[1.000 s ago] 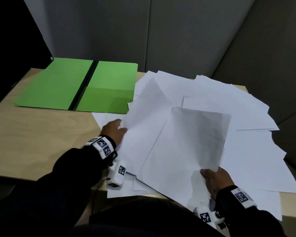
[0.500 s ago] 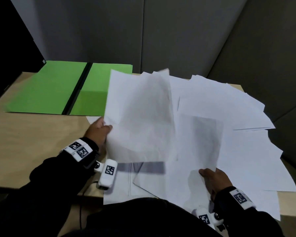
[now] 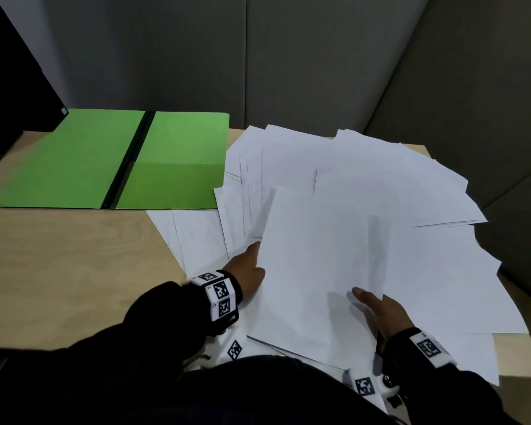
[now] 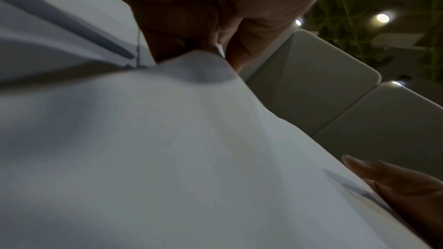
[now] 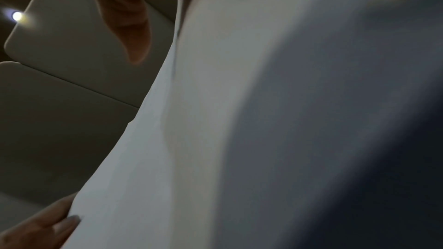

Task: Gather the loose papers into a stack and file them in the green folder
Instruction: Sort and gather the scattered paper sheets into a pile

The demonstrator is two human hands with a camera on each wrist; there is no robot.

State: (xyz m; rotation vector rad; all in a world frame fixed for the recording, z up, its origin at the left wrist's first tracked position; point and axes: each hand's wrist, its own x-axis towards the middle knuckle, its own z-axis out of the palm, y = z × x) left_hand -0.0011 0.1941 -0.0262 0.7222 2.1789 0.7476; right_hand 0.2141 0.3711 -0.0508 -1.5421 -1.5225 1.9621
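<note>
The green folder (image 3: 74,161) lies open on the table at the far left, its pocket on the right half. White loose papers (image 3: 380,179) are fanned out over the right half of the table. Near me, a few gathered sheets (image 3: 319,265) are lifted between both hands. My left hand (image 3: 252,262) grips their left edge; in the left wrist view its fingers (image 4: 210,26) curl over the paper's edge (image 4: 167,139). My right hand (image 3: 370,302) holds the lower right part, thumb on top. In the right wrist view the thumb (image 5: 129,29) lies over the sheets (image 5: 215,120).
Bare wooden table (image 3: 59,265) lies to the left of my arms, in front of the folder. Grey partition walls (image 3: 288,56) close off the back and right. A dark panel (image 3: 10,87) stands at the far left. More sheets (image 3: 196,237) lie flat under my left hand.
My left hand lifted a sheet from the left, swung it rightwards and laid it on the sheet in my right hand. Both hands now hold the sheets together, lower and closer to me.
</note>
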